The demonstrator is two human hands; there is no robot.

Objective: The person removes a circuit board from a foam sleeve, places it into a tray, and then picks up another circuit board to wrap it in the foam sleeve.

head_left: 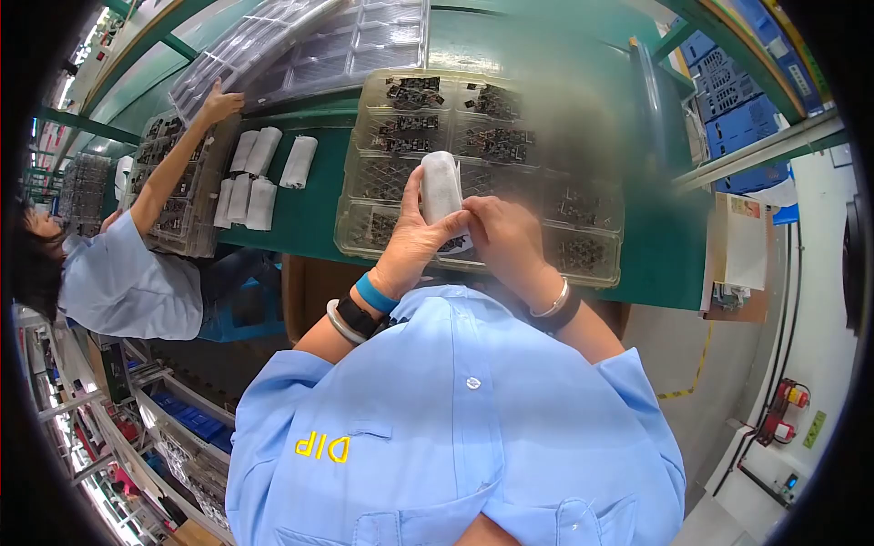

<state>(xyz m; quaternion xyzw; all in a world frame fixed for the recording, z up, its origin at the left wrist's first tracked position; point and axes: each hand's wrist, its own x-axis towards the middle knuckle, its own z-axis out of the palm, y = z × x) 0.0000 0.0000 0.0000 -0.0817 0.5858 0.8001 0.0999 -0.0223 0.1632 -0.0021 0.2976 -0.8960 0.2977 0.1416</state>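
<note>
A white wrapped roll is standing nearly upright in the person's grasp, above the front middle portion of a translucent compartmented tray. The left hand is gripping the roll from its left and lower sides, the thumb crossing its lower end. The right hand is meeting the roll at its lower right edge with fingers bunched together; whether they are pinching the wrapping cannot be told. Beneath and around both hands, the tray's compartments are holding small dark parts; a blurred patch is obscuring those toward the upper right. The left wrist is bearing a blue band, a dark watch and a pale bangle; the right wrist is bearing a bangle. The tray is resting on a green worktop. To its left, six further white rolls are lying, five grouped closely and one just beside them. Farther left, a second compartmented tray is holding dark parts. A co-worker's raised hand is touching clear plastic trays at the back. Blue crates are standing at the far right.
</note>
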